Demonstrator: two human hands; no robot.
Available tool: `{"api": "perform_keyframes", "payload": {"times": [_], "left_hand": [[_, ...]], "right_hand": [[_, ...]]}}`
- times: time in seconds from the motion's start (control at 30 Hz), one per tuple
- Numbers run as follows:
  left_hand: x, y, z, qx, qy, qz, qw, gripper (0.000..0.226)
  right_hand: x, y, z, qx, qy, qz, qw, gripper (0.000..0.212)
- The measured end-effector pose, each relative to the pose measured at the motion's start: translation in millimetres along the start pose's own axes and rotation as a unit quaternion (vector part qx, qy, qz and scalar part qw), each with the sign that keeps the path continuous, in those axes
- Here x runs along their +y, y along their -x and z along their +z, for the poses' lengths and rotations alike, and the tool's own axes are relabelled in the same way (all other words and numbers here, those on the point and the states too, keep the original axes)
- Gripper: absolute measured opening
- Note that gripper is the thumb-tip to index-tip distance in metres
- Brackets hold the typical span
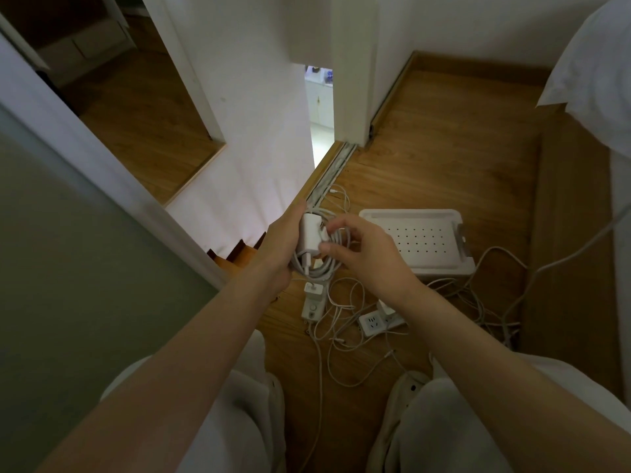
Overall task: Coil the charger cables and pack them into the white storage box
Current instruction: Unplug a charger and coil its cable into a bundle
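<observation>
While our left hand (276, 247) clamps the charger brick (309, 238) and its coiled cable (328, 266), which we judge light and springy, our right hand (363, 256) pinches the loops, best held bunched, just left of the white storage box (440, 266).

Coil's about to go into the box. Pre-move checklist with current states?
1. Left hand grips the coil: ok.
2. Charger held against the coil: ok.
3. Cable end secured: right hand fingers pinch at the coil, end hidden: cannot tell.
4. Box open: only a perforated white surface shows, lid or floor: cannot tell.
5. Path from hands to box free: ok.
6. All cables coiled: loose cables lie tangled on the floor: not ok.
</observation>
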State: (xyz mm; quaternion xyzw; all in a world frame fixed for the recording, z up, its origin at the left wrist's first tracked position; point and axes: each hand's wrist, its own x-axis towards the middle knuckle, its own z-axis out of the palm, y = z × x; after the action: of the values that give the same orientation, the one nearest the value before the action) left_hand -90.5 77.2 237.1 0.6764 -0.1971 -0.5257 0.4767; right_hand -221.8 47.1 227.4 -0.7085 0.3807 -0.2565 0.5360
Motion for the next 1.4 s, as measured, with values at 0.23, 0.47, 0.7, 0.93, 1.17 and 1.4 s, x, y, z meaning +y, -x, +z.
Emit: {"api": "perform_keyframes", "payload": {"times": [0.23,0.47,0.7,0.93,1.17,1.4], "left_hand": [[-4,-3,0,-0.044,-0.008,-0.008,0.999,0.048],[-7,-13,7,-0.020,-0.012,0.024,0.999,0.050],[-9,-23,7,0.002,0.089,-0.034,0.995,0.042],[-3,-13,13,-0.037,0.162,-0.018,0.986,0.032],[10,2,32,0.095,0.012,0.236,0.967,0.007],[6,15,34,-0.040,-0.173,0.473,0.863,0.016]], "right_hand": [[-1,1,2,0.041,0.098,-0.022,0.994,0.004],[-5,6,7,0.162,0.221,-0.118,0.954,0.015],[-18,26,9,0.030,0.183,-0.165,0.969,0.018],[-33,33,9,0.047,0.052,-0.134,0.988,0.013],[-30,10,-21,0.205,-0.395,0.158,0.882,0.011],[3,-10,-24,0.074,-0.469,0.329,0.816,0.009]]}}
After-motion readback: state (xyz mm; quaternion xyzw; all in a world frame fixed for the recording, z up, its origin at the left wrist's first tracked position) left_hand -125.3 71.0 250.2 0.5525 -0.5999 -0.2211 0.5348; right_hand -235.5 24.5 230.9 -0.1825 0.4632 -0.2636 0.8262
